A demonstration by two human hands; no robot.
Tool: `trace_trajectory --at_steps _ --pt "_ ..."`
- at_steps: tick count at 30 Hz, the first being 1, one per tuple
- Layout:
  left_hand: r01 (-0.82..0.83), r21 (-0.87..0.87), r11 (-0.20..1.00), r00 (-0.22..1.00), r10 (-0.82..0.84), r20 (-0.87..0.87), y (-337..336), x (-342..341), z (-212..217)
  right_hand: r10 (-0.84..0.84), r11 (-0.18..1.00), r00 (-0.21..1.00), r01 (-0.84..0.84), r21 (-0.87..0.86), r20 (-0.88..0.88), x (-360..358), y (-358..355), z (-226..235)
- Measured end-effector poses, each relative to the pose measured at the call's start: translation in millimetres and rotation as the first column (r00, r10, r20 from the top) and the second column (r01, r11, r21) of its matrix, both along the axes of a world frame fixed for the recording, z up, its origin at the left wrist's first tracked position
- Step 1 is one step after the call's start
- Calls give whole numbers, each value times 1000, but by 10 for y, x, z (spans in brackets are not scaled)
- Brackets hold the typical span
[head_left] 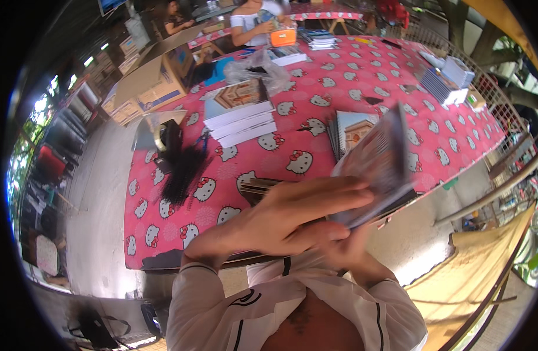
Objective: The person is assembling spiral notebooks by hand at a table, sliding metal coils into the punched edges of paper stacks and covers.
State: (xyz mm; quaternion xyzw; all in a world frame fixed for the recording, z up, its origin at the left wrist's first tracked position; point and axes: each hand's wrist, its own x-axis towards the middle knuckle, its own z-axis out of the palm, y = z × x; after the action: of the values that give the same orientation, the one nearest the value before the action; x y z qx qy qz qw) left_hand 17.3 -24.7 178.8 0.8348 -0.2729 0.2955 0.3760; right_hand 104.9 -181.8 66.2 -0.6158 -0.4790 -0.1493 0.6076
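Item: stack of printed booklets (pixel 379 161), raised above the table's (pixel 351 82) near edge, tilted and blurred. Right hand (pixel 345 245) grips its lower end from beneath; left hand (pixel 298 219) lies across the front, fingers extended. Step apparently squaring the sheets; next needs both hands steady.

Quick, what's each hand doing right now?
Left hand: fingers stretched out across the lower edge of the stack of printed sheets, steadying it.
Right hand: mostly hidden under the left; seems to hold the same stack from below, but its grip cannot be told.
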Motion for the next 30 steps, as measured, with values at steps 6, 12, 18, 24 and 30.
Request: trace_trajectory --at_steps 6,12,18,24,30 --pt "-809 175 562 587 749 307 2377 645 -827 146 958 756 52 281 -638 1446 -343 -40" --pt "-766 458 450 562 816 138 2806 691 -1376 -634 575 770 535 -619 76 2843 -283 -1131" --pt "-891 124 437 434 739 515 1585 318 -501 -24 997 998 20 -70 -61 1154 389 -208" --pt "-589 229 775 802 523 289 744 143 -458 343 934 722 -331 135 -601 568 194 -745" --pt "-544 409 732 838 458 295 650 208 -471 316 936 698 -339 91 -643 482 250 -1095"
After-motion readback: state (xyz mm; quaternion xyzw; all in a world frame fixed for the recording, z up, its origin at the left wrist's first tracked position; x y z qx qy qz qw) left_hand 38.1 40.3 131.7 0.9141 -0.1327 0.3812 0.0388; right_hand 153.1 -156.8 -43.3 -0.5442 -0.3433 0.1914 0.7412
